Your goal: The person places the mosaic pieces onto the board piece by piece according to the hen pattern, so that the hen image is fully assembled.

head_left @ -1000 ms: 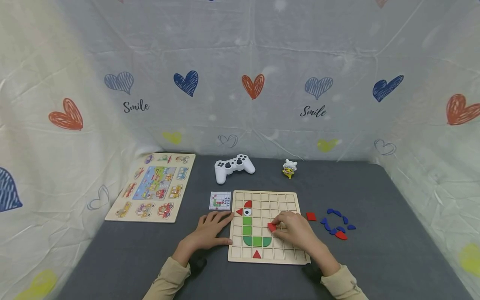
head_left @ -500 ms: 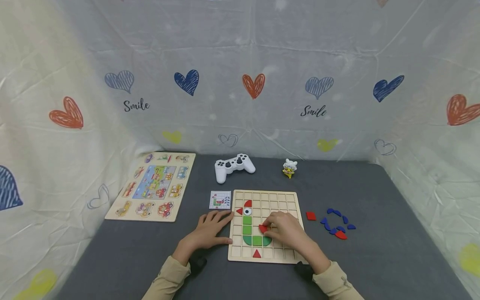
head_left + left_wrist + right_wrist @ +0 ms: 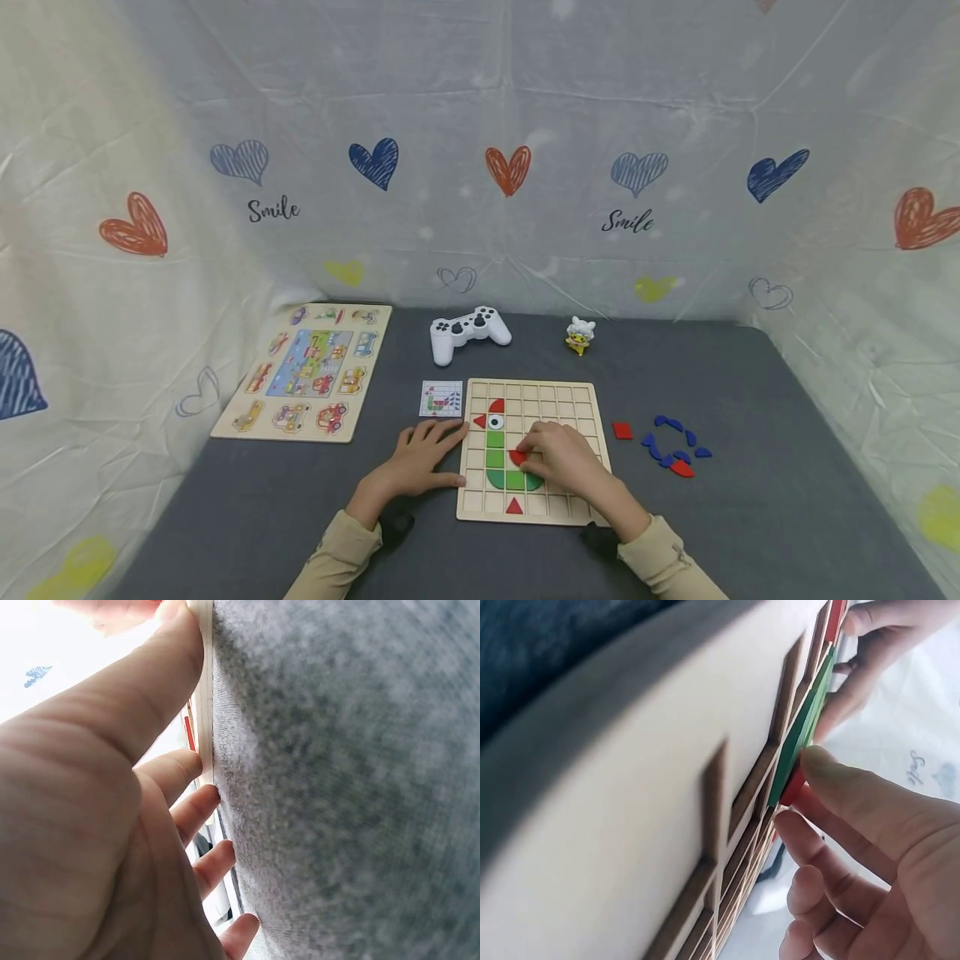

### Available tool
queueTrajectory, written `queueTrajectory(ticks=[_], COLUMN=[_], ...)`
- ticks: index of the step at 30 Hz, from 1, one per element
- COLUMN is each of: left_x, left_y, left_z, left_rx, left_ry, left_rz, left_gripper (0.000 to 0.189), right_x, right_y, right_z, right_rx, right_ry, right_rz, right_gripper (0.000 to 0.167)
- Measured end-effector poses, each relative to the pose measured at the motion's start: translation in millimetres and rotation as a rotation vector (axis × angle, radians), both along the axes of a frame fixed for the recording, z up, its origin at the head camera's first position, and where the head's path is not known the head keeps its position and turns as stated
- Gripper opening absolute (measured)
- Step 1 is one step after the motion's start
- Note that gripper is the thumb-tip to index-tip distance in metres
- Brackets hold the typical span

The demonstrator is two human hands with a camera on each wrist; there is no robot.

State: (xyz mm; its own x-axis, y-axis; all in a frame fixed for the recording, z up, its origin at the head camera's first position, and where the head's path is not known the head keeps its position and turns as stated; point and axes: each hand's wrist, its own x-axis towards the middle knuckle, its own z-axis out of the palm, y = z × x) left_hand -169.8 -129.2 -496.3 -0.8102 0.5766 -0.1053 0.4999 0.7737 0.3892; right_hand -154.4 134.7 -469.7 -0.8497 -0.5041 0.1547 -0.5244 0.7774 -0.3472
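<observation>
My right hand (image 3: 562,460) pinches a red puzzle piece (image 3: 517,457) with a curved edge between thumb and fingertips, over the middle of the wooden grid board (image 3: 551,410). In the right wrist view the red piece (image 3: 793,786) is beside a green piece (image 3: 799,742). On the board lie a red triangle (image 3: 513,507), several green pieces (image 3: 495,458), a white piece with a black dot (image 3: 496,422) and more red pieces (image 3: 497,406). With fingers spread, my left hand (image 3: 416,460) touches the board's left edge; its thumb and index fingertips meet the edge in the left wrist view.
Right of the board lie a red square (image 3: 622,431), several blue pieces (image 3: 673,425) and a red curved piece (image 3: 682,468). A pattern card (image 3: 441,398) is at its upper left. Behind are a white game controller (image 3: 470,333), a figurine (image 3: 580,335) and a picture puzzle (image 3: 255,414).
My right hand has moved left across the board with the red curved piece, from right of the green pieces to just above them. My left hand has stayed put.
</observation>
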Motion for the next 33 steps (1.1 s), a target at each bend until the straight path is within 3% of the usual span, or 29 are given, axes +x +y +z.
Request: queueTrajectory(ticks=[17, 26, 33], left_x=[-0.3, -0.5, -0.8], left_y=[-0.6, -0.6, -1.0], left_z=[-1.0, -1.8, -2.6], left_rx=[0.008, 0.005, 0.013], left_ry=[-0.006, -0.006, 0.006], left_rz=[-0.006, -0.003, -0.009], left_gripper=[0.079, 0.079, 0.079], right_x=[2.3, 2.9, 2.7], right_y=[-1.0, -1.1, 3.7], right_z=[-2.3, -4.7, -5.5], right_rx=[-0.014, -0.007, 0.017], right_ry=[0.023, 0.145, 0.132], right_rz=[0.01, 0.033, -0.006], right_gripper=[0.019, 0.009, 0.007])
